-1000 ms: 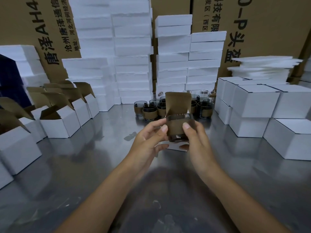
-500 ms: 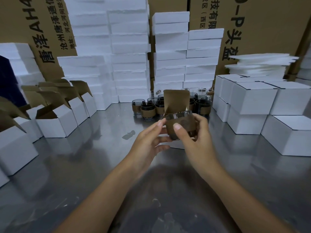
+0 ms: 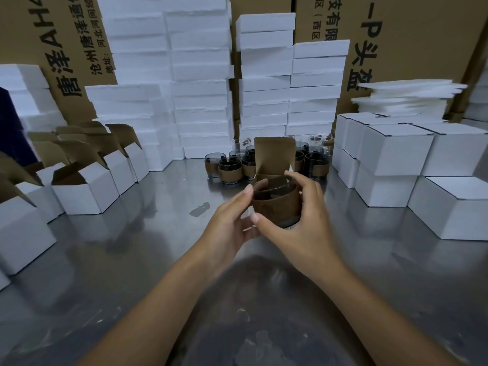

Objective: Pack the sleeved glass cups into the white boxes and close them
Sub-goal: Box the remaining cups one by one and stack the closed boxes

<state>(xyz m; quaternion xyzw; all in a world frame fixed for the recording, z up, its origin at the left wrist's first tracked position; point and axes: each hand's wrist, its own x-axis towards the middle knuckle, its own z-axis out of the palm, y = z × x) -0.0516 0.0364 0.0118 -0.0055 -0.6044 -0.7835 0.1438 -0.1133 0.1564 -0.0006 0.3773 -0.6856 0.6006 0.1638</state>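
1. Cup [image 3: 276, 204] is held above the table [image 3: 132, 247], at the mouth of the open box [image 3: 274, 154].
2. Right hand [image 3: 298, 215] wraps it; left hand [image 3: 229, 223] curls round its left side.
3. Recommended: keep it upright, centre it, lower squarely, flap clear.

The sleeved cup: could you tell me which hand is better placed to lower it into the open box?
Probably the right hand: it wraps the sleeved cup, thumb in front, fingers behind, just before the open box; the left hand holds only its left edge.
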